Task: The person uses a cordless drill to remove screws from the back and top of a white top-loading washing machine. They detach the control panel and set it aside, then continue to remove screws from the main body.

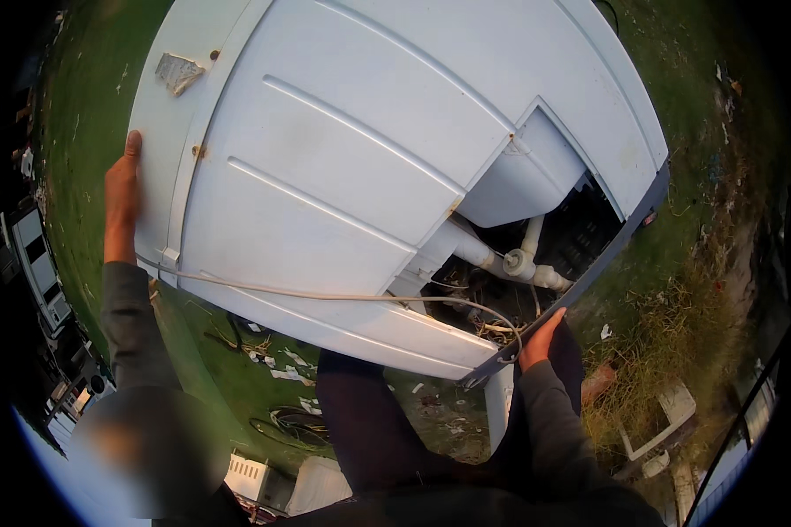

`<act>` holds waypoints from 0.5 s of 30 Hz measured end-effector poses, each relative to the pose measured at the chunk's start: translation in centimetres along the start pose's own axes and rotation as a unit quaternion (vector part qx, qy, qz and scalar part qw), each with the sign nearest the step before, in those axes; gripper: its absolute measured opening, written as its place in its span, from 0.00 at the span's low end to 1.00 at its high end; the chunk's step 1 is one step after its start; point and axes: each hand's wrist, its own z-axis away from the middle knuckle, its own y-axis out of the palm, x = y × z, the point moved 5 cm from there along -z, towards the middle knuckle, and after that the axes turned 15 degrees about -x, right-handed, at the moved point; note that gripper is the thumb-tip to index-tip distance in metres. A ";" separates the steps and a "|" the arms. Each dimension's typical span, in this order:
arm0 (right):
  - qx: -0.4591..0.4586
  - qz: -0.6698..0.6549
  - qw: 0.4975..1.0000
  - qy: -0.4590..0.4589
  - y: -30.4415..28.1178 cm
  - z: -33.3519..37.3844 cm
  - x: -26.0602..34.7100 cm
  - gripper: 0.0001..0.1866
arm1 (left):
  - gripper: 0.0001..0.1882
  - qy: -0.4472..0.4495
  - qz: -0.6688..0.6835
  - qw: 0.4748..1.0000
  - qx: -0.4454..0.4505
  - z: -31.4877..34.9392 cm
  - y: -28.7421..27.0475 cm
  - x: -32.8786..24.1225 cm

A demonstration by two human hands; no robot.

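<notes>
Two hands at opposite ends of a white cabinet [316, 193] on its side, outdoors.

The left hand [123, 195] lies against the cabinet's left edge, thumb pointing up the frame; its fingers are mostly hidden, so how far they close cannot be told. A pale cord [316, 295] runs along the near side from the left end to an opening at lower right, where white pipes [520, 265] show. The right hand [541, 341] touches the dark base rim [613, 241] beside that opening, its grip also partly hidden. Grass [88, 132] borders the cabinet on the left; the person's legs [365, 417] are close at the near side; dry weeds [668, 325] and litter lie to the right.
</notes>
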 end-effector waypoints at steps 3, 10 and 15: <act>0.007 -0.032 0.999 0.027 -0.3 -1.0 -1.0 0.44 | 0.46 0.047 -0.018 0.998 -0.045 1.1 -3.1 -3.5; -0.062 -0.003 0.998 0.014 1.4 3.2 0.8 0.47 | 0.39 -0.062 0.055 0.995 0.046 1.9 -5.8 -7.5; -0.070 -0.012 0.997 -0.002 0.5 0.8 -0.3 0.50 | 0.39 0.009 0.042 0.999 -0.008 1.0 -3.0 -6.3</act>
